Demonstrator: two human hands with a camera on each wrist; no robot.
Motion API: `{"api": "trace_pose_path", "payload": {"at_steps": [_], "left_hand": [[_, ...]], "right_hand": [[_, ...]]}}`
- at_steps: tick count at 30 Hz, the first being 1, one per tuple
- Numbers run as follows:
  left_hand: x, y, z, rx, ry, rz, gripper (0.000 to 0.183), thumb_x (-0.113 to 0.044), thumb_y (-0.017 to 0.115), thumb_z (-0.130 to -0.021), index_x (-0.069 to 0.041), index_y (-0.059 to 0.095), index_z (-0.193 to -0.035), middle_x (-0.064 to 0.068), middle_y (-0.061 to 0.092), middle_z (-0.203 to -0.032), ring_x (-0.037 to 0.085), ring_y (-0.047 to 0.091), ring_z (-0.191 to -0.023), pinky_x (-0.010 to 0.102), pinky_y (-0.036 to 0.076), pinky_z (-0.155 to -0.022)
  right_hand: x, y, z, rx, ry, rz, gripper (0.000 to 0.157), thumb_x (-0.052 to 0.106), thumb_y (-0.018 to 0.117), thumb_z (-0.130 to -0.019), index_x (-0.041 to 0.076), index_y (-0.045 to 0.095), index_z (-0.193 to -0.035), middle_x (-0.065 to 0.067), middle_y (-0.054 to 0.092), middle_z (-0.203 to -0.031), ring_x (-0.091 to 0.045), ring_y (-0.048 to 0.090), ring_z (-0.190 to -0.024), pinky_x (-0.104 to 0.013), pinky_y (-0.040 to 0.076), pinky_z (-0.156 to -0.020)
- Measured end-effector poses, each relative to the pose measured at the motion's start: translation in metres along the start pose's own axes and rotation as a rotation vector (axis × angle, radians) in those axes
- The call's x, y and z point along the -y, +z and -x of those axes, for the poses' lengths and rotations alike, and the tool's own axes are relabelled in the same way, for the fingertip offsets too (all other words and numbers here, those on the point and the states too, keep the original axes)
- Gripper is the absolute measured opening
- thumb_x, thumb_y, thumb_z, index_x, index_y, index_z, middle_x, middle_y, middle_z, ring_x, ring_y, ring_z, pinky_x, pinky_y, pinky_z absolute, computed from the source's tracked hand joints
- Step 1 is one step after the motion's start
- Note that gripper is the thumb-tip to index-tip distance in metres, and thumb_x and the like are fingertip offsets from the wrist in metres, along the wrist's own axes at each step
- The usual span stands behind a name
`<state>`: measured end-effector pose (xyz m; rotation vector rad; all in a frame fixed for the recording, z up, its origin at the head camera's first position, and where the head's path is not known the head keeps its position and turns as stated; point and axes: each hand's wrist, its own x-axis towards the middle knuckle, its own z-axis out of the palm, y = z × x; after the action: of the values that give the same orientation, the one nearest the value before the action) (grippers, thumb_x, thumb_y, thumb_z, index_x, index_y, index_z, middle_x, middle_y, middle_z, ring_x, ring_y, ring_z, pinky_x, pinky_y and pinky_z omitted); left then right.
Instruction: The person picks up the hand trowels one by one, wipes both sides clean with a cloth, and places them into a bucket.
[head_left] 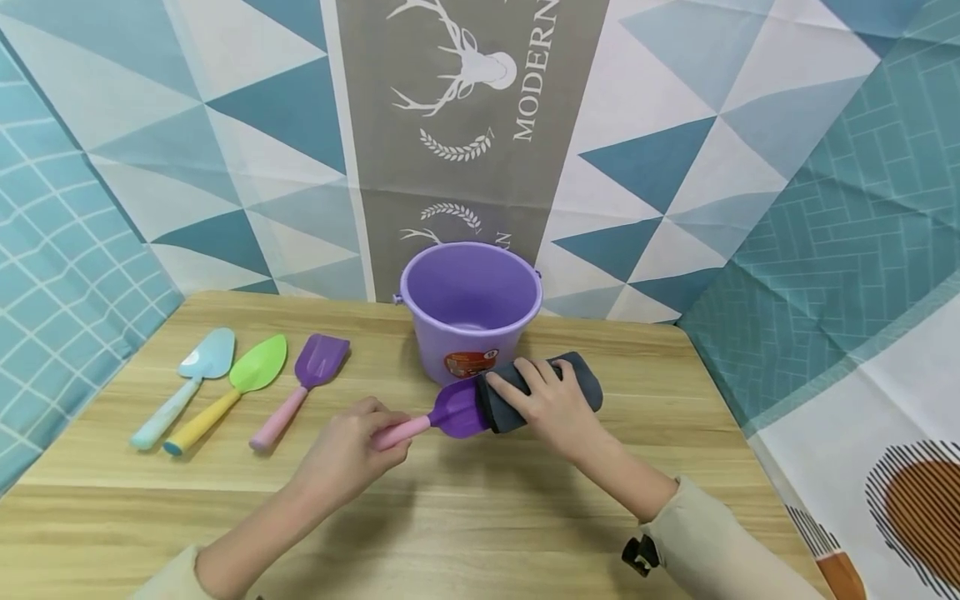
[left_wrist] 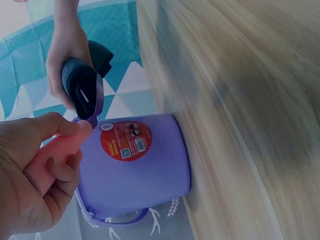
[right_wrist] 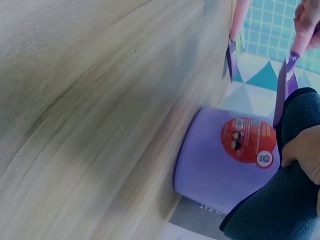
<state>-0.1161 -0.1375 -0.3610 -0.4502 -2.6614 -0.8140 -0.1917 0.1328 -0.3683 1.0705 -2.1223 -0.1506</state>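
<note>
My left hand [head_left: 351,450] grips the pink handle of a purple toy shovel [head_left: 459,410], its flat blade pointing right, above the table. A folded dark grey cloth [head_left: 581,385] is in my right hand [head_left: 553,408], and its left edge touches the shovel's blade, covering the tip. In the left wrist view the thumb and fingers of my left hand [left_wrist: 42,165] wrap the handle. The right wrist view has the cloth [right_wrist: 285,205] bunched under my right fingers. Just behind the shovel and cloth stands a purple bucket [head_left: 471,333] with a red label.
At the left of the wooden table [head_left: 480,533] lie a light blue trowel [head_left: 208,357], a green trowel with a yellow handle [head_left: 258,364] and a second purple shovel with a pink handle [head_left: 321,360]. Patterned cloth sheets [head_left: 285,150] hang behind and at the sides.
</note>
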Motion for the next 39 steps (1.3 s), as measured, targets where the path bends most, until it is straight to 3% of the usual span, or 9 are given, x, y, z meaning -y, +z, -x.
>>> {"api": "trace_pose_path", "payload": {"at_steps": [4, 9, 14, 17, 20, 29, 36, 39], "left_hand": [[0.002, -0.002, 0.000, 0.005, -0.010, -0.023, 0.021, -0.012, 0.075, -0.069, -0.009, 0.074, -0.090, -0.008, 0.054, -0.072, 0.004, 0.050, -0.064, 0.020, 0.046, -0.059], [0.002, 0.000, -0.002, -0.006, -0.004, -0.045, 0.020, -0.013, 0.075, -0.070, -0.009, 0.074, -0.090, -0.007, 0.055, -0.072, 0.004, 0.049, -0.063, 0.022, 0.047, -0.059], [-0.002, 0.001, -0.005, -0.031, 0.006, -0.048, 0.020, -0.012, 0.075, -0.071, -0.011, 0.074, -0.090, -0.006, 0.055, -0.072, 0.004, 0.048, -0.062, 0.022, 0.046, -0.058], [-0.005, 0.001, -0.007, -0.032, 0.018, -0.041, 0.020, -0.012, 0.075, -0.071, -0.011, 0.074, -0.091, -0.006, 0.054, -0.072, 0.004, 0.047, -0.062, 0.022, 0.045, -0.058], [-0.007, 0.002, -0.006, -0.034, 0.032, -0.034, 0.021, -0.013, 0.075, -0.072, -0.011, 0.074, -0.093, -0.007, 0.053, -0.073, 0.004, 0.046, -0.062, 0.021, 0.045, -0.058], [0.001, 0.000, -0.001, -0.108, 0.093, -0.034, 0.021, -0.011, 0.075, -0.071, -0.010, 0.074, -0.093, -0.007, 0.055, -0.075, 0.003, 0.052, -0.064, 0.021, 0.048, -0.058], [0.006, -0.003, 0.002, -0.119, 0.086, -0.035, 0.021, -0.011, 0.076, -0.071, -0.010, 0.074, -0.092, -0.007, 0.055, -0.074, 0.004, 0.053, -0.064, 0.021, 0.048, -0.059], [0.008, -0.004, 0.003, -0.114, 0.070, -0.025, 0.020, -0.011, 0.076, -0.070, -0.011, 0.074, -0.090, -0.008, 0.055, -0.074, 0.003, 0.053, -0.064, 0.020, 0.048, -0.058]], "right_hand": [[-0.001, -0.003, 0.001, 0.005, 0.032, -0.049, 0.050, 0.013, 0.071, -0.078, 0.025, 0.058, -0.125, -0.013, 0.060, -0.110, -0.028, 0.059, -0.098, -0.047, 0.050, -0.071], [0.011, -0.012, -0.005, -0.002, -0.004, -0.106, 0.052, 0.019, 0.075, -0.077, 0.027, 0.058, -0.125, -0.010, 0.060, -0.110, -0.026, 0.059, -0.098, -0.044, 0.051, -0.073], [0.025, -0.013, -0.008, -0.047, -0.081, -0.071, 0.037, 0.012, 0.053, -0.091, 0.029, 0.058, -0.123, -0.009, 0.062, -0.108, -0.025, 0.060, -0.096, -0.042, 0.051, -0.072], [0.029, -0.010, -0.009, -0.084, -0.115, -0.012, 0.037, 0.009, 0.041, -0.096, 0.029, 0.060, -0.121, -0.007, 0.063, -0.105, -0.024, 0.060, -0.093, -0.040, 0.050, -0.071], [0.030, -0.008, -0.008, -0.085, -0.130, 0.027, 0.037, 0.009, 0.037, -0.097, 0.029, 0.060, -0.120, -0.005, 0.063, -0.103, -0.022, 0.060, -0.092, -0.038, 0.050, -0.070], [0.016, -0.015, 0.000, 0.085, -0.086, 0.010, 0.045, 0.011, 0.061, -0.085, 0.029, 0.054, -0.126, -0.009, 0.060, -0.111, -0.026, 0.058, -0.098, -0.043, 0.050, -0.072], [0.002, -0.018, 0.007, 0.116, -0.044, 0.001, 0.041, 0.013, 0.056, -0.087, 0.027, 0.056, -0.126, -0.010, 0.059, -0.112, -0.026, 0.058, -0.097, -0.044, 0.049, -0.071], [-0.002, -0.021, 0.006, 0.109, -0.027, -0.012, 0.040, 0.013, 0.060, -0.086, 0.026, 0.057, -0.124, -0.009, 0.059, -0.112, -0.026, 0.058, -0.099, -0.046, 0.050, -0.072]]}}
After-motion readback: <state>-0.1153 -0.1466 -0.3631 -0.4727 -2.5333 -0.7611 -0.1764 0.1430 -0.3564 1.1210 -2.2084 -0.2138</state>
